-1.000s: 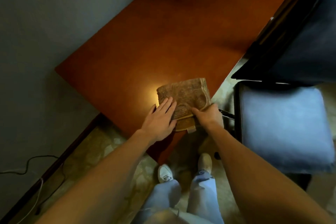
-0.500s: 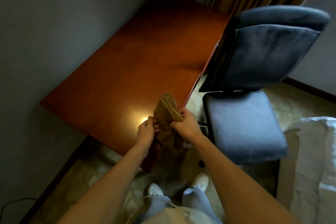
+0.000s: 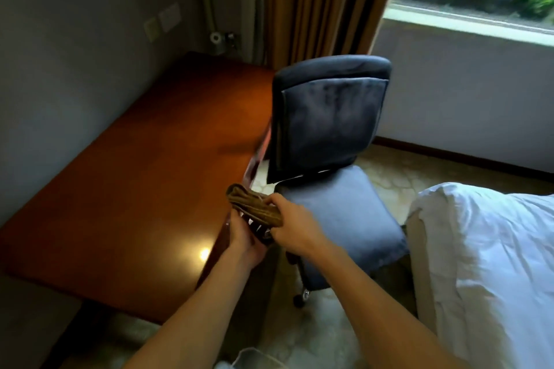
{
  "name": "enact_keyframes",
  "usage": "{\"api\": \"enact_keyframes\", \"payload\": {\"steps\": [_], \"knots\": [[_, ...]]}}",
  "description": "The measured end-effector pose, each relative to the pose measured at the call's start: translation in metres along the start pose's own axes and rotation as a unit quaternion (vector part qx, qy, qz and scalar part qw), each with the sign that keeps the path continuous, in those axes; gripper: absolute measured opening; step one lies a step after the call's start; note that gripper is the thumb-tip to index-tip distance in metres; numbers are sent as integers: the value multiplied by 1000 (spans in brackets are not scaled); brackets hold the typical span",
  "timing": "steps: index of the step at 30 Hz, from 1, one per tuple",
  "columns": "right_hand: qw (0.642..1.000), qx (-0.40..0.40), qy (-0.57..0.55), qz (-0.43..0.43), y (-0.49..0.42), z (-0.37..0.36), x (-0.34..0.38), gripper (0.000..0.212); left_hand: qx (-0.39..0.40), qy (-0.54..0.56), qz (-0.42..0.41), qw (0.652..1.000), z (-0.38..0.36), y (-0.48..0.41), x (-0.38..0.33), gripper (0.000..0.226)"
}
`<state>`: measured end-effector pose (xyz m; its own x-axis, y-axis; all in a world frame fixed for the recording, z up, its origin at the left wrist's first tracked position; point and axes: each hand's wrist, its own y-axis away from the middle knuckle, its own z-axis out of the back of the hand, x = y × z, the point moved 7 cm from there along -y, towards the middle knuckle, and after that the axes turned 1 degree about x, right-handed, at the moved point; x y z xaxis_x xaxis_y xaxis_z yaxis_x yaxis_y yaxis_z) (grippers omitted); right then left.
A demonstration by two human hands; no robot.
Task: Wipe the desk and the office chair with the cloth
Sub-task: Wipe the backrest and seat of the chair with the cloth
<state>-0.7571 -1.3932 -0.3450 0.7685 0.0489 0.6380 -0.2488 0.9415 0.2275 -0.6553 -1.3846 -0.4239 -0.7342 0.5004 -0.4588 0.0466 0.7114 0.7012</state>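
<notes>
My left hand (image 3: 244, 238) and right hand (image 3: 295, 226) both grip the folded cloth (image 3: 254, 207), held clear of the desk (image 3: 135, 189) at its corner. I judge I'm between the 2 surfaces; next, press it flat onto the office chair (image 3: 332, 129) beyond.

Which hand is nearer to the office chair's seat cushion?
Right. The right hand, gripping the cloth, is at the desk-side edge of the seat cushion. The left hand holds the cloth's underside by the desk edge.
</notes>
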Motion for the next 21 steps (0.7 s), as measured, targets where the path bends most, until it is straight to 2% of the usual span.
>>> {"api": "enact_keyframes", "payload": {"steps": [4, 8, 10, 12, 15, 18, 21], "knots": [[1000, -19, 11, 1, 29, 49, -54, 71, 41, 10, 0, 999, -71, 5, 47, 58], [999, -40, 20, 20, 56, 100, -97, 73, 65, 29, -19, 997, -133, 13, 90, 56], [999, -23, 27, 28, 70, 122, -116, 73, 75, 50, -35, 995, -159, 16, 112, 57], [999, 11, -32, 30, 84, 135, -130, 69, 71, 51, -47, 995, -175, 17, 127, 60], [991, 17, -132, 22, 98, 160, -146, 47, 80, 46, -45, 995, -191, 21, 144, 70], [972, -63, -226, 6, 104, 189, -162, 24, 113, 51, -61, 990, -205, 27, 150, 79], [946, -194, -256, -32, 109, 210, -180, 32, 141, 28, -80, 986, -218, 34, 150, 84]]}}
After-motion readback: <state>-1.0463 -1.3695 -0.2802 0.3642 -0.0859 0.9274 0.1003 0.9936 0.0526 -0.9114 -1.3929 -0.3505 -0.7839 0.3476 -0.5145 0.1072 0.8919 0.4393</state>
